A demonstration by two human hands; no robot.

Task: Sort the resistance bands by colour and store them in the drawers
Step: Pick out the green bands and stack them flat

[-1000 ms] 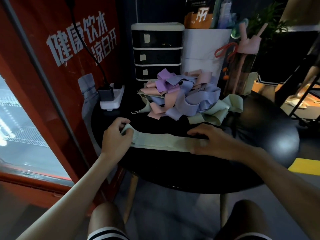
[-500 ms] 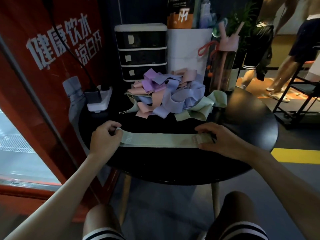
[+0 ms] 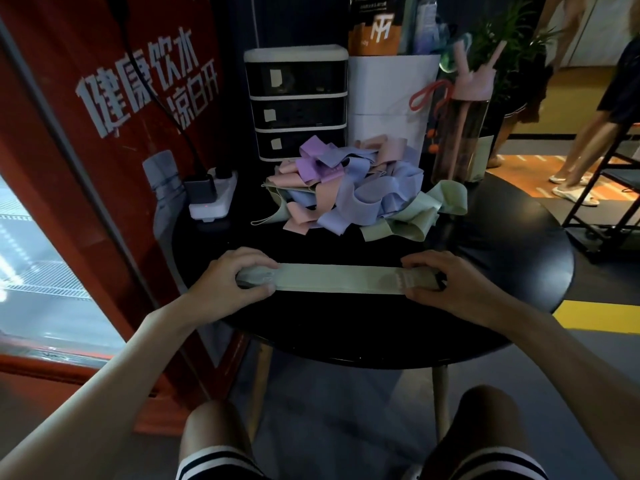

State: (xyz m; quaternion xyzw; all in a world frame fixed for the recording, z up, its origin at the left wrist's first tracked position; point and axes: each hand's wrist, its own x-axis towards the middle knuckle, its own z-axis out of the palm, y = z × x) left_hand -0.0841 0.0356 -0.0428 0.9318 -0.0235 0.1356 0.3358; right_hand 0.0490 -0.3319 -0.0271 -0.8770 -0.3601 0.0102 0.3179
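Observation:
A pale green resistance band [image 3: 337, 278] lies stretched flat across the near part of the round black table [image 3: 502, 271]. My left hand [image 3: 228, 285] grips its left end, thumb below and fingers curled over the top. My right hand [image 3: 450, 289] holds its right end, fingers curled over the label patch. Behind the band sits a tangled pile of resistance bands [image 3: 349, 195] in pink, purple, blue and green. A black three-drawer unit [image 3: 298, 102] stands shut at the back of the table.
A white power strip [image 3: 211, 195] with a plugged cable sits at the table's left. A white box [image 3: 388, 98] and a pink-capped bottle [image 3: 464, 133] stand at the back right. A red fridge wall runs along the left. People stand at the far right.
The green band has been pulled out longer and flatter; my right hand slid right along it to the end. My left hand keeps its grip on the left end.

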